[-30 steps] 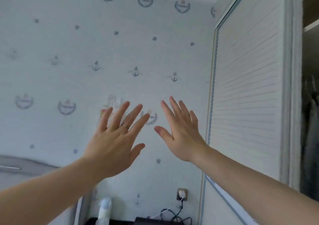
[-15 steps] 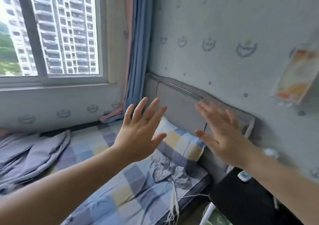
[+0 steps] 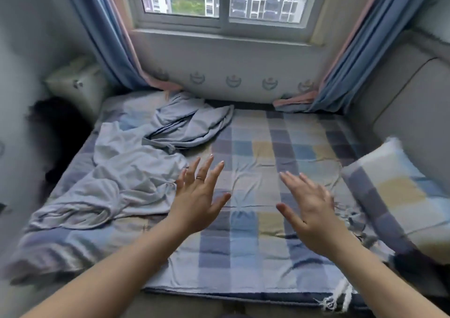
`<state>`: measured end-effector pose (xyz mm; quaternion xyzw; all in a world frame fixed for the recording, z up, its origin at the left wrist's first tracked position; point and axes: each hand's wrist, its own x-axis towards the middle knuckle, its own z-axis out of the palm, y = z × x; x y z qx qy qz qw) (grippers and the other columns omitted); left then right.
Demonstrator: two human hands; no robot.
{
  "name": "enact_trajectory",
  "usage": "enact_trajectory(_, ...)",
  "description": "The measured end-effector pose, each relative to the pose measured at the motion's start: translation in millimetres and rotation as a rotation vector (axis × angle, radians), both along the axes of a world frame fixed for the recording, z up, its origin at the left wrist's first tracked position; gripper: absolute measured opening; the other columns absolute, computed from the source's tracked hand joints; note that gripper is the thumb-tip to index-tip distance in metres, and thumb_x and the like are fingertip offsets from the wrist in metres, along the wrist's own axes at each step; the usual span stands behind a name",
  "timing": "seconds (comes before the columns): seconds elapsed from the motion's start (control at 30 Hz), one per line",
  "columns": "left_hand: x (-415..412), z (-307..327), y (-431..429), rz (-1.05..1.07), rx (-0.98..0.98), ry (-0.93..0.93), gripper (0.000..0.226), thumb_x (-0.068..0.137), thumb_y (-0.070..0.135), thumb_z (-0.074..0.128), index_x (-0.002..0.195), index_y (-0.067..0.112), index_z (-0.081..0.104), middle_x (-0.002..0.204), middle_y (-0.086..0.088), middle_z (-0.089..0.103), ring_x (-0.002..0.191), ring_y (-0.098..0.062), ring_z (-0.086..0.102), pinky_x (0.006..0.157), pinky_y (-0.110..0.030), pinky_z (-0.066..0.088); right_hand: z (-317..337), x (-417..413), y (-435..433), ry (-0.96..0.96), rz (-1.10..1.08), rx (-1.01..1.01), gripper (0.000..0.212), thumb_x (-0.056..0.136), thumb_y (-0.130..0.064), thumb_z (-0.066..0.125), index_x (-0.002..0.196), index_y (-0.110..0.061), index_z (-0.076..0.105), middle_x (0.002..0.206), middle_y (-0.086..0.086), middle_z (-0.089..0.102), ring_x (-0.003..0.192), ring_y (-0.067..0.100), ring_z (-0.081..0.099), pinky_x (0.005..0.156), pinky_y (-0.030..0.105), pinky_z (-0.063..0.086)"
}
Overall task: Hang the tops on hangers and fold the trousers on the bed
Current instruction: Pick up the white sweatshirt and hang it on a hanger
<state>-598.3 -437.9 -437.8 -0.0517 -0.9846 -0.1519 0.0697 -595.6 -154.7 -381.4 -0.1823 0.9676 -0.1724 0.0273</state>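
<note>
Pale grey garment (image 3: 126,171) lies crumpled across the left middle of the frame on a checked bed (image 3: 267,232). A darker blue-grey garment (image 3: 190,125) is bunched just above it toward the upper centre, its lower edge meeting the pale one. Which is a top and which trousers cannot be told. A person's two bare arms reach in from the bottom edge. The left hand (image 3: 197,200), with a ring (image 3: 200,177) on one finger, hovers at centre frame, fingers straight and spread, holding nothing. Its fingertips sit at the pale garment's right edge, and contact cannot be made out. The right hand (image 3: 309,208), right of centre, is likewise spread and holds nothing above the checked sheet. A checked pillow (image 3: 399,188) lies at the right edge beside a grey padded headboard (image 3: 414,98). Blue curtains (image 3: 112,37) flank a window (image 3: 224,13) at the top.
</note>
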Motion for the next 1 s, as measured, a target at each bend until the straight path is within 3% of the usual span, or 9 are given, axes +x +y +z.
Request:
enact_trajectory(0.13, -4.6, -30.8, -33.2, 0.203, 0.041, -0.142, 0.074, 0.096, 0.061, 0.045, 0.159, 0.037, 0.015, 0.169, 0.010, 0.000, 0.154, -0.017, -0.009, 0.122, -0.046, -0.001, -48.7, -50.8, -37.4, -0.155, 0.136, 0.006, 0.073, 0.092, -0.071, 0.018, 0.157, -0.039, 0.020, 0.163, -0.011, 0.027, 0.153, 0.015, 0.016, 0.122, 0.046, 0.013)
enact_trajectory(0.3, 19.2, -66.7, -84.4, 0.381, 0.041, -0.311, 0.073, 0.097, 0.062, 0.040, 0.159, 0.036, 0.013, 0.169, 0.008, -0.001, 0.154, -0.020, -0.005, 0.120, -0.047, 0.004, -86.8, -89.4, -94.7, -0.326, 0.318, 0.042, 0.074, 0.088, -0.075, 0.013, 0.156, -0.045, 0.014, 0.162, -0.013, 0.030, 0.150, 0.011, 0.021, 0.121, 0.039, 0.016)
enact_trajectory(0.47, 37.8, -106.3, -137.6, 0.484, 0.086, -0.415, 0.071, 0.097, 0.060, 0.041, 0.158, 0.035, 0.018, 0.169, 0.006, 0.006, 0.154, -0.021, 0.000, 0.122, -0.045, 0.005, -115.5, -112.4, -163.4, -0.414, 0.401, 0.063, 0.071, 0.092, -0.069, 0.027, 0.157, -0.040, 0.019, 0.156, -0.010, 0.040, 0.145, 0.013, 0.032, 0.114, 0.033, 0.021)
enact_trajectory(0.6, 35.6, -135.6, -188.0, 0.489, 0.124, -0.495, 0.069, 0.097, 0.057, 0.043, 0.158, 0.035, 0.019, 0.169, 0.006, 0.006, 0.155, -0.018, -0.003, 0.122, -0.043, 0.004, -141.9, -124.3, -221.6, -0.443, 0.355, 0.071, 0.060, 0.100, -0.053, 0.044, 0.156, -0.037, 0.026, 0.154, -0.008, 0.043, 0.144, 0.016, 0.036, 0.114, 0.036, 0.025)
enact_trajectory(0.83, 5.3, -184.0, -288.8, 0.404, 0.175, -0.639, 0.070, 0.096, 0.055, 0.047, 0.157, 0.034, 0.019, 0.168, 0.005, 0.008, 0.154, -0.020, 0.001, 0.122, -0.043, 0.009, -201.4, -137.8, -327.7, -0.575, 0.137, 0.074, 0.059, 0.101, -0.048, 0.048, 0.156, -0.034, 0.029, 0.153, -0.002, 0.048, 0.141, 0.024, 0.042, 0.112, 0.046, 0.033)
enact_trajectory(1.0, -26.4, -259.7, -346.6, 0.362, 0.151, -0.751, 0.074, 0.093, 0.056, 0.052, 0.156, 0.035, 0.019, 0.168, 0.003, 0.011, 0.154, -0.023, 0.005, 0.121, -0.045, 0.011, -284.5, -158.5, -391.4, -0.679, 0.028, 0.123, 0.060, 0.101, -0.047, 0.048, 0.156, -0.033, 0.028, 0.151, -0.001, 0.049, 0.138, 0.026, 0.044, 0.109, 0.049, 0.037)
